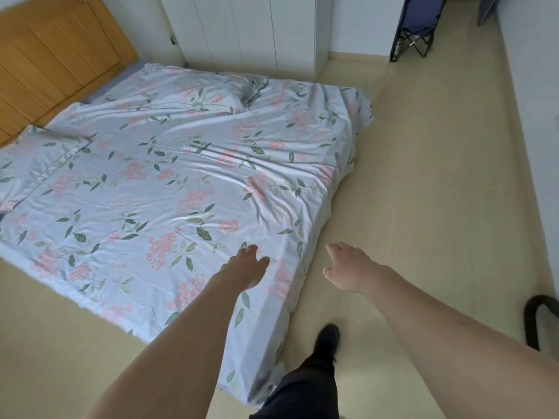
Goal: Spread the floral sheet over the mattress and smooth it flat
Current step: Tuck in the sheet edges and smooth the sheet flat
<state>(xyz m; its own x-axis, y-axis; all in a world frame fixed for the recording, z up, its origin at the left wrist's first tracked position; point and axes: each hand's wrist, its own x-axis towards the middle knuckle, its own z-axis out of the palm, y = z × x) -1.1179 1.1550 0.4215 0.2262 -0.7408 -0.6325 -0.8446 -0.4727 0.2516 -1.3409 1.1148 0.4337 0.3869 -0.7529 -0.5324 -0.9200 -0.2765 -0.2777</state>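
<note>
The floral sheet (169,182), pale blue with pink blossoms and green leaves, lies over a low mattress on the floor. Wrinkles run across its right half and a bunched fold sits near the far edge. A strip of grey mattress (99,93) shows at the far left by the headboard. My left hand (245,266) reaches over the sheet's near right part with relaxed fingers and holds nothing. Over the floor just right of the mattress edge, my right hand (351,267) hangs with loose fingers, holding nothing.
A wooden headboard (51,55) stands at the far left, and white cabinet doors (251,31) behind the mattress. A folded dark chair (417,28) leans at the back right. A black curved object (541,322) sits at the right edge. My dark-trousered leg and shoe (326,340) stand on the beige floor.
</note>
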